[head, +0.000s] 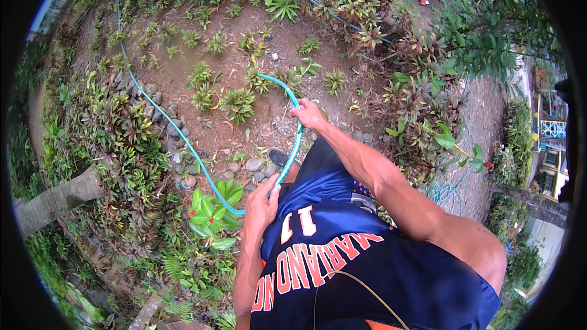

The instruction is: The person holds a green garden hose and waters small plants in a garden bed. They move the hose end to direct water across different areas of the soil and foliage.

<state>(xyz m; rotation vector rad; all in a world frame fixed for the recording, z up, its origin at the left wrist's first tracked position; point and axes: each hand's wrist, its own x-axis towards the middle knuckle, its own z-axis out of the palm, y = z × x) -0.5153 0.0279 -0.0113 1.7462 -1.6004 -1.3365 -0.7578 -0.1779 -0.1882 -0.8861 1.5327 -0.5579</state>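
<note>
My right hand (pixel 308 113) is closed around a teal garden hose (pixel 296 146) a short way behind its end. That end curves to the left above small bushy plants (pixel 237 104) on bare soil. Whether water comes out cannot be told. Lower and to the left, my left hand (pixel 262 200) grips the same hose close to my waist. Beyond the left hand the hose runs up and away to the left, past a leafy plant with red flowers (pixel 211 220). My shoe (pixel 280 157) shows between the two hands, beside some stones.
Rounded stones (pixel 188 181) edge the bed at centre left. A tree trunk (pixel 59 199) stands at the left. More hose crosses the plants at the top, and a loose hose coil (pixel 447 195) lies on the path at the right. Dense plants grow on both sides; buildings stand at far right.
</note>
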